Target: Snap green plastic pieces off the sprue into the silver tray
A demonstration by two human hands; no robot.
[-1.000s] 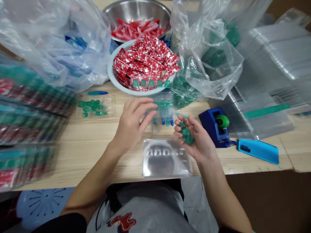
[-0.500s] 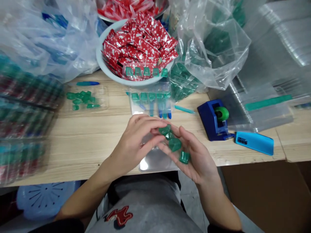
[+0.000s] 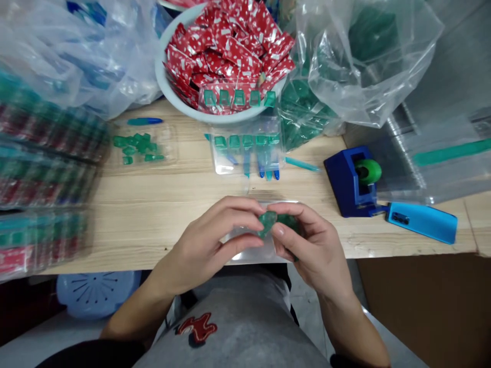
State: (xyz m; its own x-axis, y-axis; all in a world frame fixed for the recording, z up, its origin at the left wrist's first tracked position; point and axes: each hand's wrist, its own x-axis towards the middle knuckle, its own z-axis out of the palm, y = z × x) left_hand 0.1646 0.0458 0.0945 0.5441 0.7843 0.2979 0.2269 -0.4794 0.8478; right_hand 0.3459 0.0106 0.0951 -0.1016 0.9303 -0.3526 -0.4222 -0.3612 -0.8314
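Over the near edge of the table, my left hand (image 3: 218, 235) has its thumb and fingertips at a translucent green plastic piece (image 3: 267, 223). My right hand (image 3: 312, 243) curls round more green plastic pieces (image 3: 288, 221), its thumb and forefinger meeting the same piece. How many lie in the right palm is hidden. Beneath both hands is a clear plastic tray (image 3: 245, 254), mostly covered by them. Farther back, another clear tray (image 3: 226, 164) carries a row of green pieces over blue pens, and a similar row (image 3: 239, 97) rests against the bowl.
A pale bowl (image 3: 163, 66) is heaped with red dotted packets. Loose green pieces (image 3: 141, 143) lie in a tray at left, near stacked filled packs (image 3: 46, 179). To the right are a blue tape dispenser (image 3: 341, 184), a blue phone (image 3: 429, 223) and clear bags (image 3: 368, 76).
My right hand has turned from an open palm showing several green pieces to curled fingers closed round them. Both hands now meet at one piece. The view has shifted slightly.
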